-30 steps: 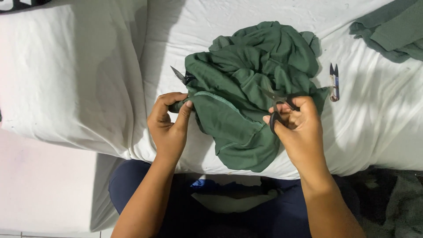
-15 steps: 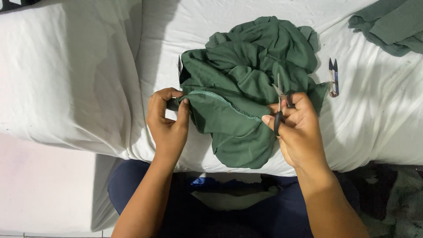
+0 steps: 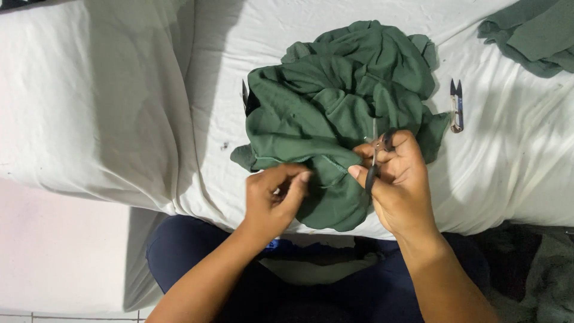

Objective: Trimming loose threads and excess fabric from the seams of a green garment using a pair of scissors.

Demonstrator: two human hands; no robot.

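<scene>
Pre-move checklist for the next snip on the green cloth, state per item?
1. Right hand holds the scissors: ok.
2. Left hand pinches the green cloth at its hem: ok.
3. Blades pointed away from the left fingers: ok, they point up.
4. Blades open or closed: cannot tell.
5. Spare thread snips lie apart from the cloth on the white sheet: ok.
6. Dark tool under the cloth's left edge: cannot tell, mostly hidden.

The green garment (image 3: pixel 341 113) buries most of a dark tool (image 3: pixel 244 96) at its left edge. A second green cloth (image 3: pixel 532 36) runs off the top right corner.
</scene>
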